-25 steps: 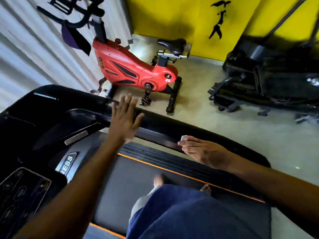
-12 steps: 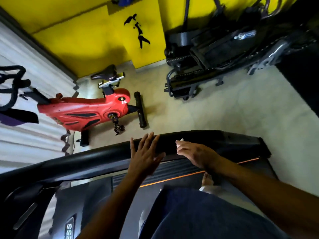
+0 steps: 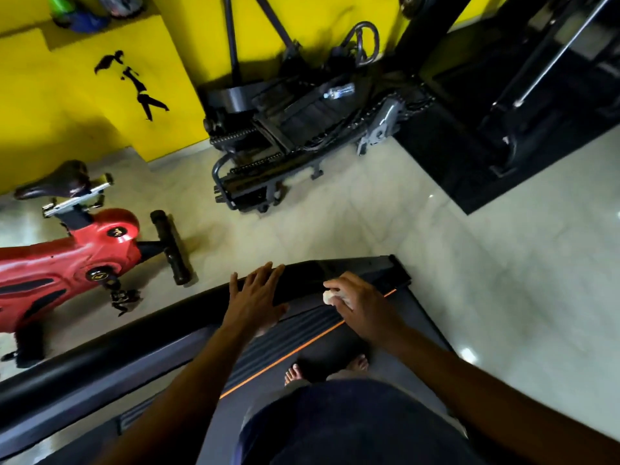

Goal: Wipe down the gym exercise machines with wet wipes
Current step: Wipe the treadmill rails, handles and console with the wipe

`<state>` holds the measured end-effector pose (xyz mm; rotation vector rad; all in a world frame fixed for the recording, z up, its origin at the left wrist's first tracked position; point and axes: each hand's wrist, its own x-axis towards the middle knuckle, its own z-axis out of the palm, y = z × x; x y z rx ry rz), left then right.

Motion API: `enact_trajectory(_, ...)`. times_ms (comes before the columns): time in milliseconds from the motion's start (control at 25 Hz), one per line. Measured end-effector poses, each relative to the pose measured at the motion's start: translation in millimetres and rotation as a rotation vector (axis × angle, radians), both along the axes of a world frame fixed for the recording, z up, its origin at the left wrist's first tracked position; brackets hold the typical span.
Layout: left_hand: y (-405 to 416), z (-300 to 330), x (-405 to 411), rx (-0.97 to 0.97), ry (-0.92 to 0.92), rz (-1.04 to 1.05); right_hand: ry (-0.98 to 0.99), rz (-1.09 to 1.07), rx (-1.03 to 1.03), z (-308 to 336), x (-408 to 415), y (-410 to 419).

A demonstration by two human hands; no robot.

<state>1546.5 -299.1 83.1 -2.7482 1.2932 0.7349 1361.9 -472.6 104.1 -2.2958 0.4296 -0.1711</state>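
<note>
Person: stands barefoot on the treadmill belt (image 3: 396,333), dark blue clothing at the bottom of the view, both forearms reaching forward.
Left hand (image 3: 256,298): fingers straight and spread, palm down over the black side rail (image 3: 100,350) of the treadmill; whether it presses the rail I cannot tell.
Right hand (image 3: 360,305): fingers curled, pinching a small white wet wipe (image 3: 328,297) just above the ribbed strip with the orange line, near the rear end of the rail.
Floor (image 3: 335,223): pale glossy tiles beyond the treadmill.
Red exercise bike (image 3: 67,266): on the floor to the left, black saddle up, well apart from the hands.
Black machine (image 3: 302,129): farther off, against the yellow wall (image 3: 67,95), a clear bottle (image 3: 339,92) lying on it.
Wall figure: a black silhouette painted on the yellow.
</note>
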Motion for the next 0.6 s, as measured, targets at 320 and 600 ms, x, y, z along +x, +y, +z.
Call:
enact_trajectory(320, -140, 13, -46, -0.167, 0.062, -0.005, -0.016, -0.116, 0.005, 25, -28, -123)
enact_trajectory(600, -370, 14, -132, -0.238, 0.232, -0.054, 0.007, -0.363, 0.014, 12, -166, -338)
